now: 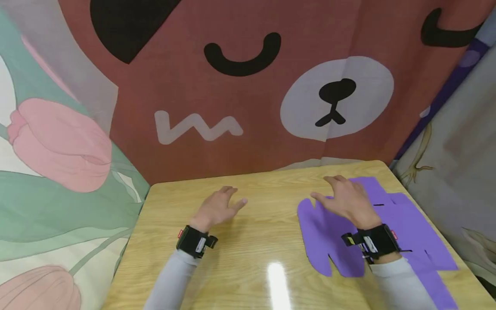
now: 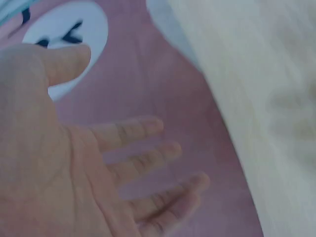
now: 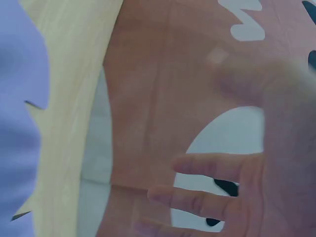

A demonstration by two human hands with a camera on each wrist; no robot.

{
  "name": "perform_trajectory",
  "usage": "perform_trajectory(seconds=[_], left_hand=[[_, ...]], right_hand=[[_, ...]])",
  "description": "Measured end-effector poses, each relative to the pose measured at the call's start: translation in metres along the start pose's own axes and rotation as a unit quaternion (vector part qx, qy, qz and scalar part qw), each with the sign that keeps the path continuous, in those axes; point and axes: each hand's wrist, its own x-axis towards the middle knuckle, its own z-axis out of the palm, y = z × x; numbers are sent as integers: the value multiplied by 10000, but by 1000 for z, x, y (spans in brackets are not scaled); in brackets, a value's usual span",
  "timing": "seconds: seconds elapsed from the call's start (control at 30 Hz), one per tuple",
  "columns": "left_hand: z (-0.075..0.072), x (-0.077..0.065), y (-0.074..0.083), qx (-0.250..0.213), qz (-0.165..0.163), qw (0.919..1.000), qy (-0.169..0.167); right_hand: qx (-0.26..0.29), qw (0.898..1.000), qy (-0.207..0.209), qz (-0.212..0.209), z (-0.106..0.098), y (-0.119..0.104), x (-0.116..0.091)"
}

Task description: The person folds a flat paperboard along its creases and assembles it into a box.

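Above the left half of the table, my left hand (image 1: 218, 207) holds nothing, its fingers loosely extended and the thumb apart. In the left wrist view its palm and spread fingers (image 2: 143, 163) show in full. My right hand (image 1: 346, 201) is over flat purple cut-out sheets, fingers relaxed and nothing in its grasp. One purple sheet (image 1: 329, 241) has rounded corners and notches top and bottom. Beside it, partly under the right forearm, lies a larger purple piece (image 1: 418, 228) with fold lines and slits. The right wrist view catches the purple edge (image 3: 22, 59) at its left.
A light wood table (image 1: 255, 241) carries the sheets along its right side. Behind it hangs a brown cloth (image 1: 255, 99) with a bear face. A floral cloth (image 1: 58, 206) borders the left, and a pale curtain (image 1: 457, 172) the right.
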Motion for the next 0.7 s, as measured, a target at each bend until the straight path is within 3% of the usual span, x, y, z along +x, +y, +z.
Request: perform_trajectory(seconds=[0.17,0.27,0.43,0.57,0.7], left_hand=[[28,7,31,65,980,9949,-238],[46,10,52,128,1535,9873,-391],[74,13,83,211,2186,9698,-1062],[94,15,104,466,2584,9568,-1252],[107,11,112,887,2631,9518,-1300]], right_hand=[[146,9997,-2,183,5,16,-10],[210,9988,-7,432,9,26,-15],[176,9947,-81,1007,20,47,-26],[144,9824,-811,1676,30,63,-34],[212,9631,-1724,2055,44,72,-33]])
